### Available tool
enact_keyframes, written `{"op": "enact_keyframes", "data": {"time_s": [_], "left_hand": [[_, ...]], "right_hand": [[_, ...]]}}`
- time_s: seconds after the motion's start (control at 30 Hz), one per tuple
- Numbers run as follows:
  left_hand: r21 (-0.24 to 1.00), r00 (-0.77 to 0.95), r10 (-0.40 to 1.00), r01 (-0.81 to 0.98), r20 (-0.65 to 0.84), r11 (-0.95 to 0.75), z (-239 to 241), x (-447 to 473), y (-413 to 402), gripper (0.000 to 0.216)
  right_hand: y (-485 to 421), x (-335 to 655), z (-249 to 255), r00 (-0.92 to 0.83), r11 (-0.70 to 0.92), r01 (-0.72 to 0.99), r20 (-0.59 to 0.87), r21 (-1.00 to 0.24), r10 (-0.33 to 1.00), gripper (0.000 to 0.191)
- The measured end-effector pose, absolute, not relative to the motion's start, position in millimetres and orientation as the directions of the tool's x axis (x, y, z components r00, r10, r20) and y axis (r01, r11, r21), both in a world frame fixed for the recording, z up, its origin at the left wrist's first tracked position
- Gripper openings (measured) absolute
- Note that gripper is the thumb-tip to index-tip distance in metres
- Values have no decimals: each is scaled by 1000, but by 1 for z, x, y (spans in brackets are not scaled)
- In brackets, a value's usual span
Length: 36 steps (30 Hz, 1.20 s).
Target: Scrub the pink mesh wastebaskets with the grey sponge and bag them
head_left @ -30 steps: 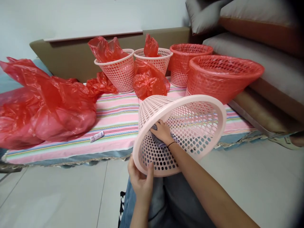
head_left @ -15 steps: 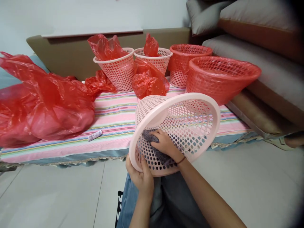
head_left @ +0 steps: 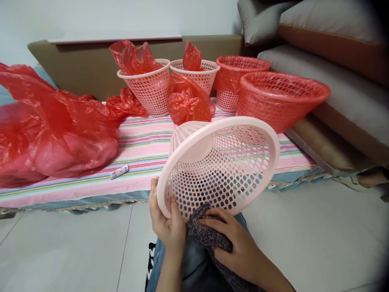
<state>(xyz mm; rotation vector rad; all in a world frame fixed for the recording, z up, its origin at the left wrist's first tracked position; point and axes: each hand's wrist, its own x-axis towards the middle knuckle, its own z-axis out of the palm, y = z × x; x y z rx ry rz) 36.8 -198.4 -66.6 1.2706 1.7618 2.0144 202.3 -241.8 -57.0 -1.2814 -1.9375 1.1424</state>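
Observation:
A pale pink perforated plastic basket is tipped on its side over my lap, its mouth facing me. My left hand grips its lower left rim, thumb inside. My right hand is closed on a grey speckled cloth just below the basket's bottom rim, outside the basket. The cloth touches the rim edge.
A striped pink cloth covers a low platform ahead. On it stand several pink and red baskets, some lined or stuffed with red plastic bags. A big heap of red bags lies left. A small tube lies near the front edge. Tiled floor surrounds me.
My right hand with the cloth has come out from inside the basket down to its lower rim. My left hand has slid left along the rim and the basket has tilted up.

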Motion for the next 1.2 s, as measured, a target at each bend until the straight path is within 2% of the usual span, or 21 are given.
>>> {"op": "enact_keyframes", "data": {"time_s": [0.17, 0.23, 0.3, 0.4, 0.5, 0.63, 0.77, 1.0, 1.2], "left_hand": [[836, -516, 668, 435, 536, -335, -45, 17, -195, 44], [814, -483, 669, 458, 565, -358, -38, 12, -195, 46], [800, -454, 677, 474, 580, -368, -35, 9, -196, 48], [794, -408, 706, 478, 579, -375, -37, 10, -197, 46], [799, -367, 731, 446, 575, -404, -39, 11, -198, 45], [821, -381, 747, 421, 545, -385, -41, 11, -197, 44], [839, -406, 749, 399, 524, -370, -44, 9, -197, 44], [812, -378, 739, 435, 557, -390, -42, 10, -193, 46], [810, -391, 735, 457, 554, -367, -39, 14, -188, 45]], "right_hand": [[-234, 215, -43, -505, 125, 271, -30, -955, 863, 58], [-220, 220, -40, -478, 128, 210, 13, -969, 878, 50], [-196, 220, -38, -375, 135, 210, 48, -968, 926, 46], [-147, 212, -38, -210, 159, 266, 104, -951, 972, 46], [-92, 193, -45, -158, 236, 362, 190, -902, 969, 43], [-46, 161, -74, -180, 246, 482, 179, -841, 967, 33], [-40, 141, -106, -171, 233, 581, 163, -780, 972, 27], [-40, 137, -122, -199, 301, 693, 227, -655, 953, 38], [-40, 132, -135, -244, 307, 775, 186, -553, 952, 41]]}}
